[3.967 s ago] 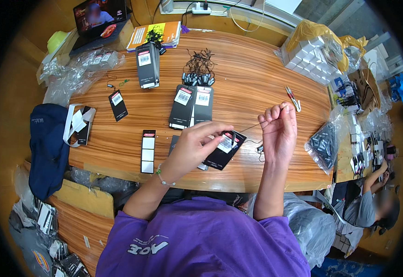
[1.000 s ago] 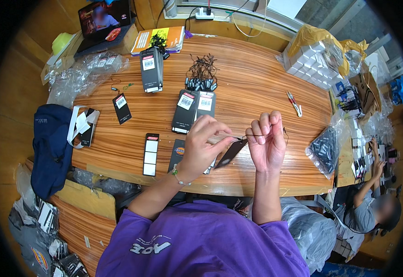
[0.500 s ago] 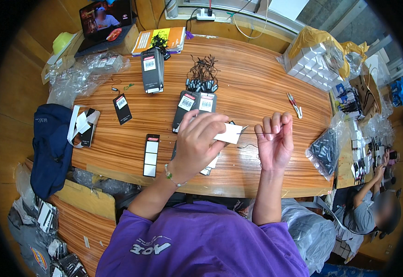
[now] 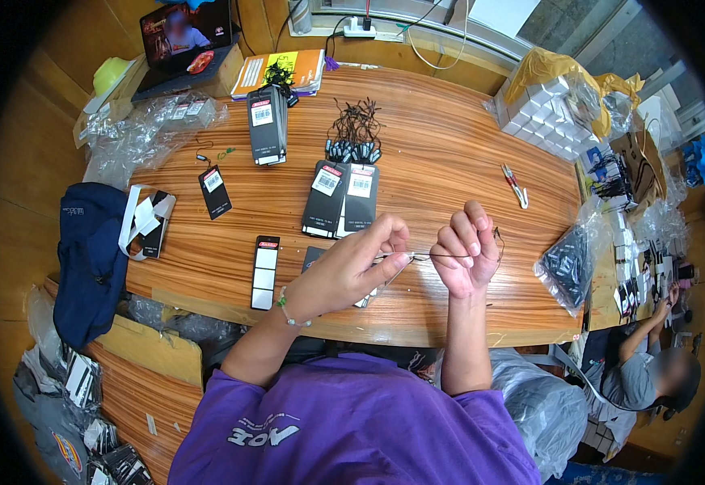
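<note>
My left hand [image 4: 352, 265] pinches a hang tag, now turned almost edge-on and mostly hidden by the fingers. A thin black string [image 4: 425, 256] runs taut from it to my right hand [image 4: 467, 252], whose curled fingers grip it. Just beyond the hands lie two piles of dark grey hang tags, a left pile [image 4: 320, 212] and a right pile [image 4: 360, 206], with white labels and a cluster of black strings [image 4: 356, 121] fanned out above. Under my left hand, other tags on the table are partly covered. A long dark card [image 4: 265, 273] with white panels lies to the left.
Farther left are a single tag [image 4: 215, 192], a tag stack [image 4: 267, 129] and a banded bundle [image 4: 155, 230]. Snips [image 4: 516, 186], a plastic bag of black pieces [image 4: 567, 263] and white boxes [image 4: 542, 113] sit right. A laptop [image 4: 183, 40] stands far left; another person [image 4: 652, 372] sits right.
The tag in my left hand has turned from showing its white face to nearly edge-on. My left hand has lowered and uncovered more of the tag piles; the right hand's fingers have curled in more.
</note>
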A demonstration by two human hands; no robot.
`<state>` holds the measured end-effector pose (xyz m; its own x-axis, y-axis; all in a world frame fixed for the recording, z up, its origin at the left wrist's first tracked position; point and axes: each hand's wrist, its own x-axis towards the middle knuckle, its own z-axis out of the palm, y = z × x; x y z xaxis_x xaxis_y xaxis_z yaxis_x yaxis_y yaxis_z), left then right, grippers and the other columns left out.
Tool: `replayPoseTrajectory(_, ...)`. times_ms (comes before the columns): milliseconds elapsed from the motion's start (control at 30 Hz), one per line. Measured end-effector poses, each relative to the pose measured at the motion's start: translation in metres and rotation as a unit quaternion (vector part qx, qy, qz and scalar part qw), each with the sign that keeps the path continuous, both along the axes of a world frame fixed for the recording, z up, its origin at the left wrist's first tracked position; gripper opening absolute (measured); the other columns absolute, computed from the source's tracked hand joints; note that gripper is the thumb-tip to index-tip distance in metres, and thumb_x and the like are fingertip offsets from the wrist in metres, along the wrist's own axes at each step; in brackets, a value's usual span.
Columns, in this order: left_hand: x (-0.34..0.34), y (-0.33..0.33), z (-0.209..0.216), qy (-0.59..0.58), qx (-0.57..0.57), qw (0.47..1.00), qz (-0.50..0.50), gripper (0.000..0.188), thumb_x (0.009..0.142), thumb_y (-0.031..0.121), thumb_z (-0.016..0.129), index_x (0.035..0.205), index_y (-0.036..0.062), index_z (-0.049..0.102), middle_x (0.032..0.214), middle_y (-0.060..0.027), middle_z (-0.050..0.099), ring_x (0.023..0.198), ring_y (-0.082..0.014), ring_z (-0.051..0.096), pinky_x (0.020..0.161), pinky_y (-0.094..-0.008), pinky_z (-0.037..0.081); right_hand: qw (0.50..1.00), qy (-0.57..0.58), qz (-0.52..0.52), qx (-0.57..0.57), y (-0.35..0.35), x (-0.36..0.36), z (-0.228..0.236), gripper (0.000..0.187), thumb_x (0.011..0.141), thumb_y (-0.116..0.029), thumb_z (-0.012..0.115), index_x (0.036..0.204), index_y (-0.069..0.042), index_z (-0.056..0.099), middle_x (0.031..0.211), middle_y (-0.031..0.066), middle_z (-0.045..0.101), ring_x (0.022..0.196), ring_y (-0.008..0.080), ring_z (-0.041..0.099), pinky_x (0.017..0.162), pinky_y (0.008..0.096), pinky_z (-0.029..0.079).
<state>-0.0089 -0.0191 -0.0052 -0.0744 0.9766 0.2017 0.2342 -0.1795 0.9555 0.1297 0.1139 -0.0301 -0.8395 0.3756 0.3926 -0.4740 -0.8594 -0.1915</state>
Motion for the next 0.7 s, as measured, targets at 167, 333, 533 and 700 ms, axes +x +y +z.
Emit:
replayPoseTrajectory(167,-0.004,0.000,0.004,0.061,0.009,0.998,-0.026,0.031,0.088,0.025,0.054,0.104,0.0001,0.046,0.091,-0.0135,0.057,0.086,-0.0257,0.057,0.079,-0.0340,0.045,0.999,-0.015,-0.049,0.009,0.003,-0.001,0.001,0.013,0.093,-0.023,0.047,0.088,-0.011,0.047,0.064,-0.0006,0.044,0.058,0.0102,0.040,0.058,0.0269,0.037)
replayPoseTrajectory(333,-0.004,0.002,0.002,0.115,0.044,0.992,-0.020,0.025,0.083,0.016,0.060,0.101,-0.0006,0.057,0.094,-0.0125,0.059,0.085,-0.0253,0.059,0.076,-0.0328,0.046,0.998,0.018,-0.015,0.062,0.006,0.000,-0.008,0.015,0.093,-0.025,0.048,0.085,-0.011,0.048,0.064,-0.0007,0.046,0.057,0.0106,0.041,0.060,0.0287,0.038)
replayPoseTrajectory(533,-0.006,0.008,-0.005,0.135,0.028,0.990,0.032,0.025,0.070,0.007,0.070,0.092,0.0024,0.060,0.092,-0.0086,0.059,0.083,-0.0223,0.059,0.070,-0.0307,0.047,0.997,0.024,0.002,0.070,-0.001,-0.002,-0.009,0.014,0.092,-0.023,0.050,0.085,-0.011,0.048,0.068,0.0025,0.049,0.059,0.0125,0.044,0.067,0.0337,0.041)
replayPoseTrajectory(700,-0.001,0.010,0.000,0.207,0.006,0.965,0.163,0.033,0.070,0.002,0.068,0.099,0.0032,0.051,0.090,-0.0087,0.057,0.085,-0.0196,0.059,0.073,-0.0288,0.047,0.989,-0.044,-0.102,0.096,-0.014,-0.004,0.000,0.015,0.090,-0.024,0.053,0.087,-0.010,0.050,0.070,0.0042,0.049,0.063,0.0155,0.044,0.068,0.0367,0.041)
